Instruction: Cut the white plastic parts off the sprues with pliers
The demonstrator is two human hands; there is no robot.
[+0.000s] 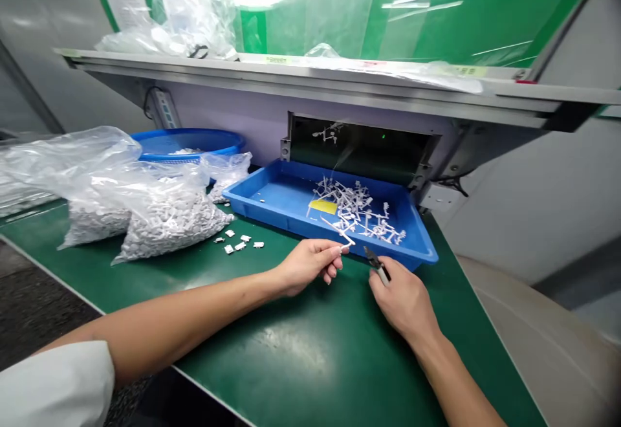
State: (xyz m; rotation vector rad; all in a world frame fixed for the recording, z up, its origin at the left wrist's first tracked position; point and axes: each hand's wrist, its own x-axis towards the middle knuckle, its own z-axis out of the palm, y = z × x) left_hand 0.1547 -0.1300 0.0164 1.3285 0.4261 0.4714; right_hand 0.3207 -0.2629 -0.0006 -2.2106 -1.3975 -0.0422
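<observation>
My left hand (308,266) pinches a white plastic runner piece (341,236) at the front edge of a blue plastic tray (252,197). My right hand (402,299) grips a pair of small side cutters (377,265), whose dark jaws point up towards the tray's near wall. The jaws are close to the runner but do not visibly touch it. A tangled pile of white plastic runners (354,210) lies in the tray beside a yellow pad (323,207). Several small white plastic parts (237,240) rest on the green mat left of my hands.
Two clear plastic bags of white parts (167,223) lie at the left on the green bench mat (310,375). Behind them stands a round blue basket (189,142). A dark opening (359,149) sits behind the tray, under a metal shelf (291,71) holding plastic sheeting.
</observation>
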